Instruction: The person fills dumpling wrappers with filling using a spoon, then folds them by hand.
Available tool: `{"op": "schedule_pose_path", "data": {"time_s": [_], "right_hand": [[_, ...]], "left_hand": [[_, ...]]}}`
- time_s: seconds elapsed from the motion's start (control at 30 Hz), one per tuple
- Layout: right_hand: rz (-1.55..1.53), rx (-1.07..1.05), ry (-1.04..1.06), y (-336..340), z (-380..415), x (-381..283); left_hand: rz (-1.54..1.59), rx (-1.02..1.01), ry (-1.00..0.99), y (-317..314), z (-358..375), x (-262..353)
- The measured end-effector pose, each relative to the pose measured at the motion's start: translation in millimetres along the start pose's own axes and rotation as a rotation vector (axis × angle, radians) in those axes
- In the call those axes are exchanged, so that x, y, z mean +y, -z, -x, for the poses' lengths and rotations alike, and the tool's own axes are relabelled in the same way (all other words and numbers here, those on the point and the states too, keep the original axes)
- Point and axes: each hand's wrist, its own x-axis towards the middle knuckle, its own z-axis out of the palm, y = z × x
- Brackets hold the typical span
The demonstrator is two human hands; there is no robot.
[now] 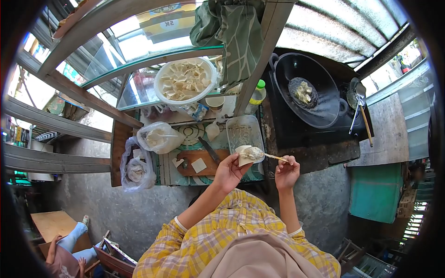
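My left hand holds a square dough wrapper between thumb and fingers, over the near end of a clear plastic container. A pale lump of filling lies on the wrapper. In my right hand is the end of a thin spoon or stick, pinched at the fingertips, its other end at the filling. Left of my hands, another wrapper rests on a wooden board, with a knife lying across the board's edge.
A white basket of folded dough pieces stands behind. Plastic bags sit at the left. At the right is a black wok with food in oil, beside metal utensils. A seated person is at the lower left.
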Motion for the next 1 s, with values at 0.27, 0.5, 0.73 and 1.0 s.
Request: {"op": "schedule_pose_path", "data": {"time_s": [0.27,0.5,0.73,1.0], "right_hand": [[0.003,0.082,0.021,8.5,1.2,1.9],[0.436,0.169,0.136,24.4,-1.0,-0.4],[1.369,-0.207,0.364,13.6,-19.2,13.4],[1.818,-0.516,0.545,-7.6,-40.9,16.3]], "left_hand": [[0.013,0.036,-0.073,28.3,-7.9,3.0],[-0.384,0.128,-0.496,42.3,6.0,41.1],[-0.733,0.186,-0.367,57.7,-2.4,29.9],[-0.814,0.188,-0.197,108.4,-44.5,-5.6]]}}
